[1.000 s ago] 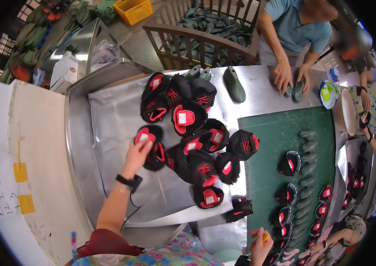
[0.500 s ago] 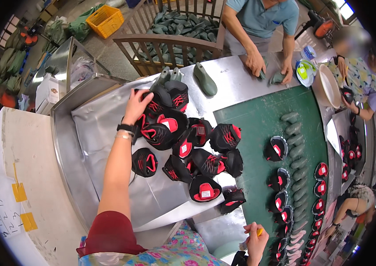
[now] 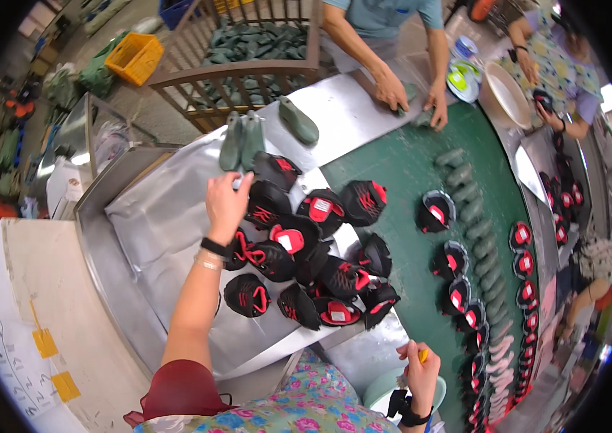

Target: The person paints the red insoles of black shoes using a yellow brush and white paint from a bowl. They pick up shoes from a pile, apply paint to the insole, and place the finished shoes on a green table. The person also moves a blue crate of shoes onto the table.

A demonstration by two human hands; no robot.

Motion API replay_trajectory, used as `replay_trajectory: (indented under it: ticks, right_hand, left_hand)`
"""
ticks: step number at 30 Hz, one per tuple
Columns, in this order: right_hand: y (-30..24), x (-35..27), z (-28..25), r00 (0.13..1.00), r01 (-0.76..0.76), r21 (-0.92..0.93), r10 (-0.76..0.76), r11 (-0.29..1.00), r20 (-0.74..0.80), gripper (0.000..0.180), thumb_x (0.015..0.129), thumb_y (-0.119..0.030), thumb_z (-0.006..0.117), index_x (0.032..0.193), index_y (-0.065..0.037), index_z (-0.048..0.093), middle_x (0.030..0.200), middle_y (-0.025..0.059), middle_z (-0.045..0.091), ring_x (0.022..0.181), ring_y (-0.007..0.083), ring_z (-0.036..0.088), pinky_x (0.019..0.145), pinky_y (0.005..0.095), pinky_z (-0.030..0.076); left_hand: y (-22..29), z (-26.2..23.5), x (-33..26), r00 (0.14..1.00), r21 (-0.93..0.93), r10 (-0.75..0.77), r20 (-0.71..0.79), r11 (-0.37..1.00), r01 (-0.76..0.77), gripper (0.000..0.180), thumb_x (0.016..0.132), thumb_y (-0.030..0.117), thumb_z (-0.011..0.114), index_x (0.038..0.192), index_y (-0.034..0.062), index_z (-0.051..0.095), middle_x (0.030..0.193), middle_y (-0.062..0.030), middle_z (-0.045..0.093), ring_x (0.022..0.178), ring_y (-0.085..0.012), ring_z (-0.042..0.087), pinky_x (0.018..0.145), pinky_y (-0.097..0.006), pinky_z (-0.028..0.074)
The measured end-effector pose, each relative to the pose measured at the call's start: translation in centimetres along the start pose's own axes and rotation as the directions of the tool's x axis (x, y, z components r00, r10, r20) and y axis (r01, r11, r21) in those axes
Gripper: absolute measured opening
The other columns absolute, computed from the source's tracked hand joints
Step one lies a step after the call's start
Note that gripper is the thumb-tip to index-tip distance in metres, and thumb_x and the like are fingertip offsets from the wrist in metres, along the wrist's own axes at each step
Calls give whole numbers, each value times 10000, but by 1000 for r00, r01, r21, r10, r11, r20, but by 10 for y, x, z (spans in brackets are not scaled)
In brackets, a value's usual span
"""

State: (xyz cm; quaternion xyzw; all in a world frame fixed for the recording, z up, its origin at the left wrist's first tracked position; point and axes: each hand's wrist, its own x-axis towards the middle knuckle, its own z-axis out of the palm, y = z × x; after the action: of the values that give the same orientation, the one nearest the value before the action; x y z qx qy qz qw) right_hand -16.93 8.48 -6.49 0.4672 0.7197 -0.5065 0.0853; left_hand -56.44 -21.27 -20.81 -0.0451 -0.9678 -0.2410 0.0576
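Observation:
My left hand reaches over the metal table at the near side of two green shoe lasts standing together. Its thumb and forefinger are apart, beside a pile of black shoe uppers with red linings and laces; I make out nothing held. Low on the right, my right hand is closed around a slim yellow-handled tool, seemingly a brush, above a pale green bowl. Another green shoe last lies alone farther back.
Rows of green lasts and uppers line the green mat. Across the table a co-worker's hands handle green pieces. A slatted bin of lasts stands behind; another person works beside a pale basin.
My left hand has come off the uppers and opened a little. The two standing lasts now show more fully, and some uppers have shifted in the pile. The view has swung slightly.

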Motion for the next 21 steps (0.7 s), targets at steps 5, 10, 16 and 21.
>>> replay_trajectory:
  ticks: [5, 10, 16, 21]
  right_hand:
    - [-17, -10, -1, 1000, -11, -34, 11, 999, -15, 287, 985, -217, 619, 843, 22, 694, 759, 68, 683, 671, 124, 620, 581, 271, 459]
    - [-3, -27, -17, 996, -19, -25, 17, 1000, -87, 263, 973, -220, 641, 877, 19, 695, 807, 87, 696, 707, 164, 644, 663, 286, 490]
    - [-19, -45, -30, 964, 261, -6, -261, 965, -50, 552, 729, -91, 829, 1244, -36, 639, 1222, 99, 636, 886, 117, 644, 639, 254, 474]
    - [3, -74, -49, 904, 246, 293, -328, 924, 274, 712, 538, -66, 946, 1178, -23, 638, 1159, 38, 616, 689, 4, 488, 539, 162, 377]
  left_hand:
    - [-15, 71, 70, 858, -404, -336, 389, 775, 487, 429, 861, 425, 719, 827, -3, 720, 681, -125, 667, 617, -254, 628, 611, -399, 479]
    - [77, 13, 43, 937, -528, 42, 348, 834, 159, 228, 828, 178, 740, 876, -34, 674, 698, -12, 620, 660, -101, 563, 614, -295, 466]
    - [162, -93, -88, 277, -682, 658, 700, 500, 534, 361, 804, 7, 754, 1136, -9, 613, 984, -13, 634, 881, -85, 597, 737, -263, 502]
    - [182, -65, -187, -3, -516, 857, 515, 312, 798, 312, 798, 57, 781, 1070, -13, 645, 994, -45, 634, 971, -130, 585, 873, -301, 460]
